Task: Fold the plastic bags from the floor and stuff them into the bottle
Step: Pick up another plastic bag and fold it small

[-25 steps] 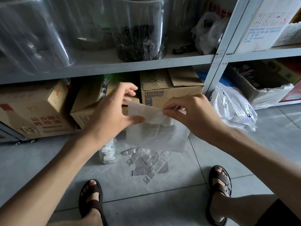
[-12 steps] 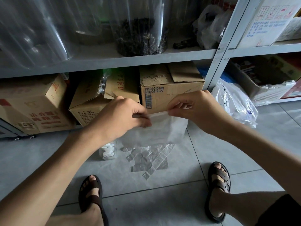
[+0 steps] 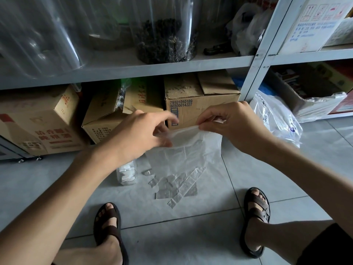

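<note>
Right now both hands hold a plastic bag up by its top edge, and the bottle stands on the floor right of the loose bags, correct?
Not quite: the head view shows the bottle standing on the floor left of the loose bags, not right. The left hand and right hand do hold the plastic bag up by its top edge.

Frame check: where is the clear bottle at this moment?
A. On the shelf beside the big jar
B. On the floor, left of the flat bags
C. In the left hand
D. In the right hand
B: the bottle sits on the floor tiles just left of the flat bags, while the left hand and right hand hold only a plastic bag above it.
</note>
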Motion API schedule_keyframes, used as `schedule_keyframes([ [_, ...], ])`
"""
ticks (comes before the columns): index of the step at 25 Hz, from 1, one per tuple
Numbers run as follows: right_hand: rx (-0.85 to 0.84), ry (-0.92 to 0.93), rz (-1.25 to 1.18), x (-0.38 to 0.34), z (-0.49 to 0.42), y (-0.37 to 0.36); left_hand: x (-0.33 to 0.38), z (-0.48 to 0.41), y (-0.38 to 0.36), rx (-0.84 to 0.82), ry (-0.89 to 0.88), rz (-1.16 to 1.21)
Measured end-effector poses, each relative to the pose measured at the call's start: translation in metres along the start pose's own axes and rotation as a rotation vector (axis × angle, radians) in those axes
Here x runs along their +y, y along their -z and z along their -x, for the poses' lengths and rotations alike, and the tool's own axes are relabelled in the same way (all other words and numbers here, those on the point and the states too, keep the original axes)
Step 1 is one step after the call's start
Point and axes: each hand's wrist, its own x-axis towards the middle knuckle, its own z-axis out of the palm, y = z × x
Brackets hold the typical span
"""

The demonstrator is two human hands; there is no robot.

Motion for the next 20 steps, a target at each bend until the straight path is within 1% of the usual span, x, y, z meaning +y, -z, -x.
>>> schedule_keyframes([
  [3, -0.020, 0.028, 0.035, -0.004, -0.003, -0.002, 0.009, -0.001, -0.007, -0.006, -0.093, -0.002],
  [6, -0.028, 0.037, 0.028, -0.002, -0.006, -0.001, 0.009, -0.002, -0.008, 0.026, -0.222, -0.042],
  [8, -0.028, 0.050, 0.019, 0.000, -0.007, -0.001, 0.008, -0.003, -0.009, 0.023, -0.268, -0.054],
  [16, -0.114, 0.075, 0.000, 0.004, -0.010, -0.006, 0.012, -0.006, -0.011, -0.042, -0.217, -0.055],
  [18, -0.120, 0.073, 0.008, 0.004, -0.010, -0.006, 0.014, -0.006, -0.011, -0.052, -0.204, -0.057],
  [20, -0.087, 0.052, 0.006, 0.005, -0.009, -0.008, 0.015, -0.005, -0.010, -0.050, -0.201, -0.060],
])
